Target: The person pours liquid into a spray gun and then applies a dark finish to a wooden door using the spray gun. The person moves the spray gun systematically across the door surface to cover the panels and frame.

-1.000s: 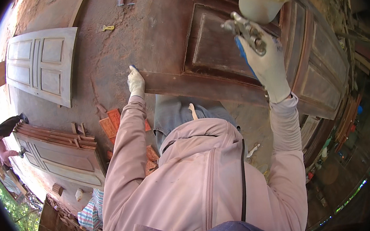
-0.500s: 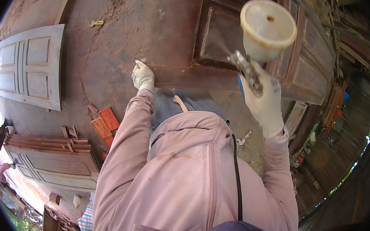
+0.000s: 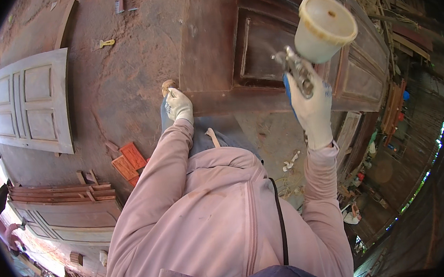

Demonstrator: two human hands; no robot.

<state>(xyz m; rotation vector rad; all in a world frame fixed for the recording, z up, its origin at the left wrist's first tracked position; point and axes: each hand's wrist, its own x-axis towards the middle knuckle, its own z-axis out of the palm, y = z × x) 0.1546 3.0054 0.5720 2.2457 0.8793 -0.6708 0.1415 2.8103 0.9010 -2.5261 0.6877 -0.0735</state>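
My right hand, in a white glove with blue on the palm side, is closed around a metal spray gun. A round whitish cup with a stained lid sits on the gun. Its nozzle points left over a dark brown panelled door, apart from the surface. At the door's near left corner my gloved left hand is closed, apparently gripping the edge; its fingertips are partly hidden. Just beyond that hand a brown rounded shape, perhaps the tip of a foot, shows beside the corner.
A pale grey panelled door lies at the left. Below it are stacked panels with brown strips and orange-red blocks. A yellow-handled scraper rests on the reddish ground. Planks line the right, and another person shows at far left.
The view has shifted, so the ground objects sit lower and further left. My left hand stays at the door's corner. Faint mist seen earlier at the nozzle is hardly visible now.
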